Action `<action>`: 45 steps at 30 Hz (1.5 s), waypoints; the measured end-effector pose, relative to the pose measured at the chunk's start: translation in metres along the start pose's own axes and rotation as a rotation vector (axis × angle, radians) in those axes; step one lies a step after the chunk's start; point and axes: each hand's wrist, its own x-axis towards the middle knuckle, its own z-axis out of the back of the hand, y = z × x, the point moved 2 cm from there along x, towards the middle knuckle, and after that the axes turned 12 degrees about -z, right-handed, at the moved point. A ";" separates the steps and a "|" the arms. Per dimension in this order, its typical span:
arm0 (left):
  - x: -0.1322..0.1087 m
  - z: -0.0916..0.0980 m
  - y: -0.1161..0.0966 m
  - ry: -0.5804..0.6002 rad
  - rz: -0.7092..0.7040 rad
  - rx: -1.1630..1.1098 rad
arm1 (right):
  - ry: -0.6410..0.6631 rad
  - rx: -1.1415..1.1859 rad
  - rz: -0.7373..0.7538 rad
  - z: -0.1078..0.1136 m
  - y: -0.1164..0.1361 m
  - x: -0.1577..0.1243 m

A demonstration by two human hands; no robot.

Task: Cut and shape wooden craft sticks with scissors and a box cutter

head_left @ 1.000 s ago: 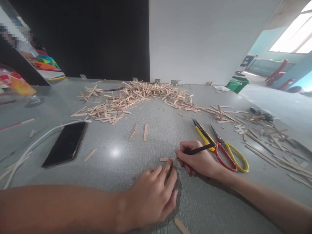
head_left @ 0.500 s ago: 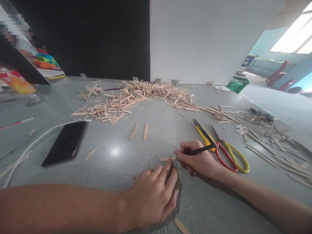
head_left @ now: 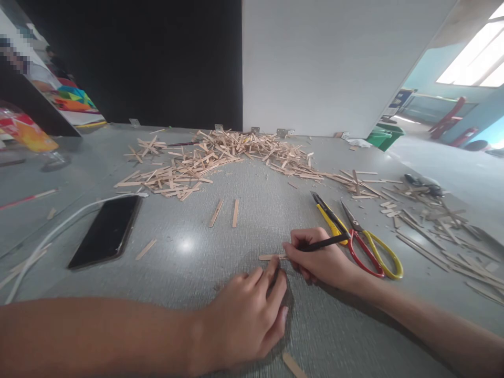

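A small wooden craft stick (head_left: pixel 266 258) lies flat on the grey table, lengthwise between my hands. My left hand (head_left: pixel 252 310) rests beside it with bent fingers, the index fingertip pressing the stick down. The fingers of my right hand (head_left: pixel 321 257) are closed around a slim black pen (head_left: pixel 325 242), its rear end pointing up and right. The pen's tip is hidden behind my fingers, at the stick's right end. Just beyond my right hand lie a yellow and black box cutter (head_left: pixel 331 218) and scissors (head_left: pixel 372 247) with one red and one yellow handle.
Piles of craft sticks (head_left: pixel 220 152) spread along the table's back, before a black and white panel (head_left: pixel 315 63). On the left is a phone (head_left: pixel 106 231) with a white cable (head_left: pixel 51 231). Cut sticks and scraps (head_left: pixel 452 231) cover the right side. Loose sticks (head_left: pixel 235 212) lie ahead.
Almost nothing differs. The pen's rear end in my right hand has tipped very slightly, while my left hand stays in place on the stick.
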 end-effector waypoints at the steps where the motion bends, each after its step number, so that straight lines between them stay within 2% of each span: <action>1: 0.000 0.000 0.000 0.000 0.000 0.000 | -0.001 0.000 -0.003 0.000 0.000 0.000; 9: -0.001 -0.001 0.000 -0.042 0.012 -0.012 | -0.011 0.013 -0.016 -0.001 0.000 0.000; 20: 0.001 -0.003 0.000 -0.022 0.041 -0.038 | 0.014 0.028 0.067 -0.002 -0.001 0.002; 45: 0.001 -0.002 0.000 -0.054 0.062 -0.039 | 0.026 0.068 0.075 -0.004 -0.004 0.006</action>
